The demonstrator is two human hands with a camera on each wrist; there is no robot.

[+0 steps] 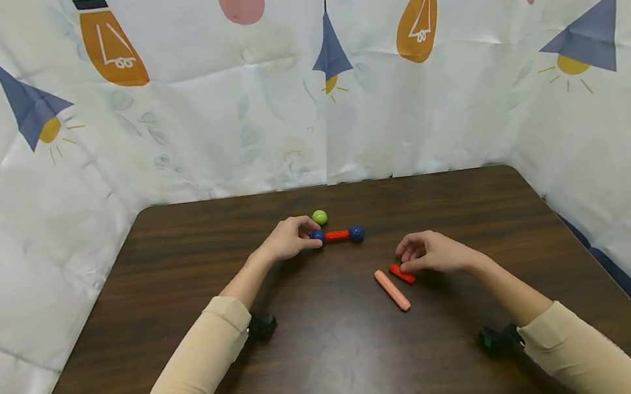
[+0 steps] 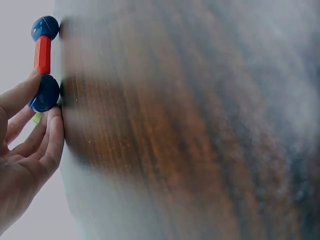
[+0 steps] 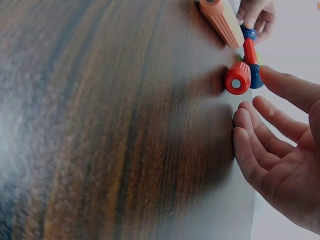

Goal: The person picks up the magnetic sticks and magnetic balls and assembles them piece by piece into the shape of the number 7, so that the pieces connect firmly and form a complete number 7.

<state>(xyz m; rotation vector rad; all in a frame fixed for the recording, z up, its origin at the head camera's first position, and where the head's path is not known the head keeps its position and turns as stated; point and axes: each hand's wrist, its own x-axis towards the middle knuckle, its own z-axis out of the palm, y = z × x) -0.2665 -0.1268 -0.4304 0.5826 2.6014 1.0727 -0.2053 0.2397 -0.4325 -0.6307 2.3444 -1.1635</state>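
The left hand (image 1: 293, 237) pinches the near-left ball, a blue ball (image 1: 318, 237), between thumb and fingers; it ends a red bar (image 1: 337, 236) whose other end carries a second blue ball (image 1: 357, 234), the whole piece lying parallel to the far edge of the worktop (image 1: 324, 367), about midway between its left and right edges. Since only one end is gripped, a twist or uneven pull could swing the free end or part the bar from a ball. A green ball (image 1: 320, 217) sits just beside the pinched one, on the side towards the far edge; being round, it could roll that way if those fingers nudge it, and whether they touch it I cannot tell. The right hand (image 1: 437, 252) has its fingers loosely spread, thumb apart from them, at a short red stick (image 1: 402, 273) right of the worktop's middle; contact is unclear. Closing carelessly, it could push the stick instead of lifting it. A longer orange stick (image 1: 392, 291) lies just beside, on the near-left side, so a sideways slip could knock the two together, or snap them together should the pale disc in the red stick's end be magnetic.
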